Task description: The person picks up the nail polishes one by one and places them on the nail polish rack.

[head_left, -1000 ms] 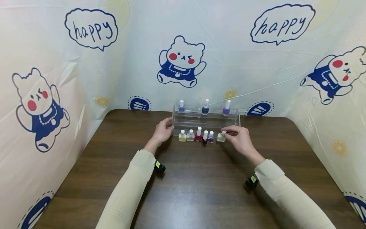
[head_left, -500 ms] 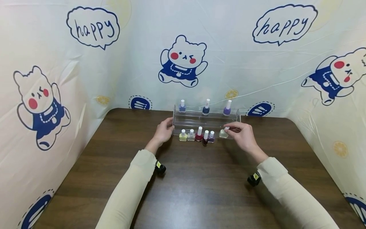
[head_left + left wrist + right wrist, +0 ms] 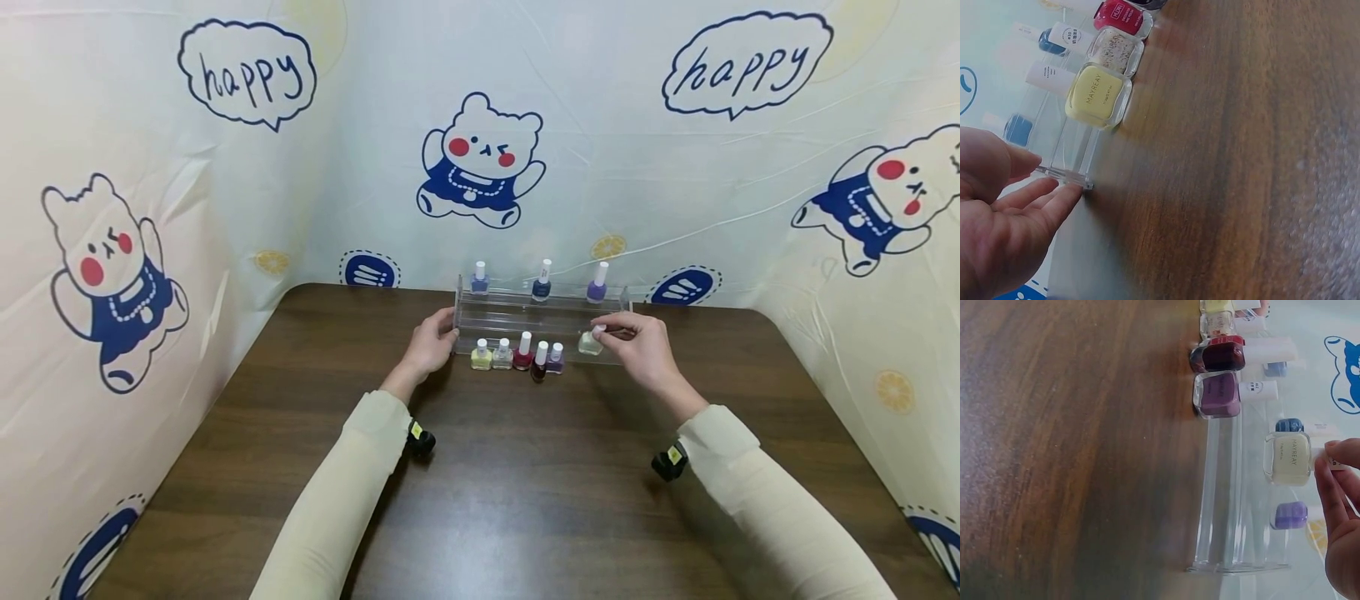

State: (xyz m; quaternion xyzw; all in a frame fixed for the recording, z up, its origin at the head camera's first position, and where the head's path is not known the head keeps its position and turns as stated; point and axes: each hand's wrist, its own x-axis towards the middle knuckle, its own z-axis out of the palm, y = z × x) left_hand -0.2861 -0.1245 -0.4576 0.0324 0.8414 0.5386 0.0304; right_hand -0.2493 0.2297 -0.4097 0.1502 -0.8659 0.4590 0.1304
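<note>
A clear stepped display rack [image 3: 517, 323] stands near the table's far edge. My left hand [image 3: 431, 343] grips its left end panel, thumb and fingers on either side of the panel in the left wrist view. With thumb and fingertips, my right hand [image 3: 643, 348] pinches the white cap of a pale green nail polish bottle [image 3: 1290, 458]. That bottle hangs at the rack's right part, over the lower tiers, apart from the other bottles. A row in front holds yellow [image 3: 1094, 94], glittery clear [image 3: 1116, 51], red [image 3: 522, 358], dark red [image 3: 1224, 356] and purple [image 3: 1219, 395] nail polish bottles.
On the rack's top tier stand a light blue bottle [image 3: 479, 282], a dark blue bottle [image 3: 541, 287] and a violet bottle [image 3: 596, 290]. A printed cloth [image 3: 480, 50] hangs behind and beside the brown wooden table [image 3: 487, 483].
My right hand has lifted the pale green nail polish bottle from beside the front row, moving it up, back and slightly right toward the rack. My left hand stays at the rack's left end.
</note>
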